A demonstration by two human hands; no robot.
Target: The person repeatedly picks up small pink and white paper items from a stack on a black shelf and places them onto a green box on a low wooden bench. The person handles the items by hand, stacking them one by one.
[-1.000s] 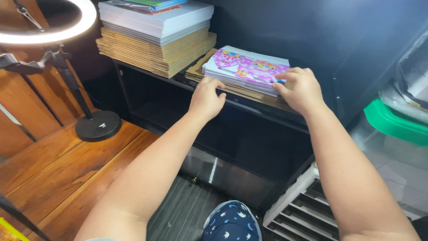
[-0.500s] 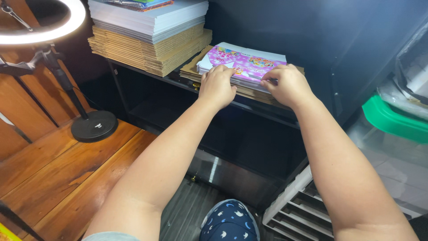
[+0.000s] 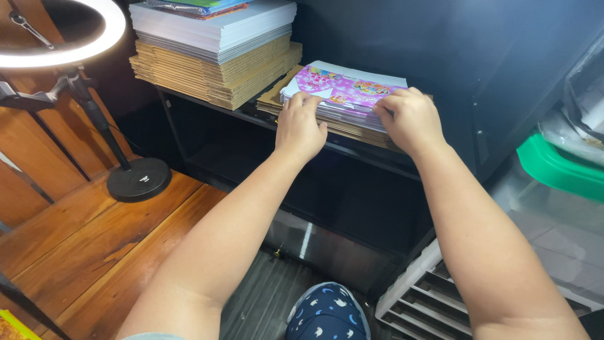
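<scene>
Pink and purple printed sheets [image 3: 343, 88] topped a small stack on the black shelf [image 3: 352, 148], and both hands had curled over its near edge. The left hand [image 3: 301, 126] pinched the front left corner, fingers bent on top. The right hand [image 3: 408, 118] gripped the front right part of the stack the same way; how many sheets either hand held could not be told. Flat cardboard [image 3: 340, 126] lay under the sheets. Left of it rose a taller pile of corrugated board [image 3: 214, 75] with white sheets [image 3: 214, 28] above. Judging by the grip on the edge alone, the loose top sheets might have slid or fanned out and dropped behind the shelf. A ring light [image 3: 63, 38] stood on the wooden floor [image 3: 75, 239]. A green-lidded container [image 3: 553, 167] was cut off at the right, its contents unclear.
</scene>
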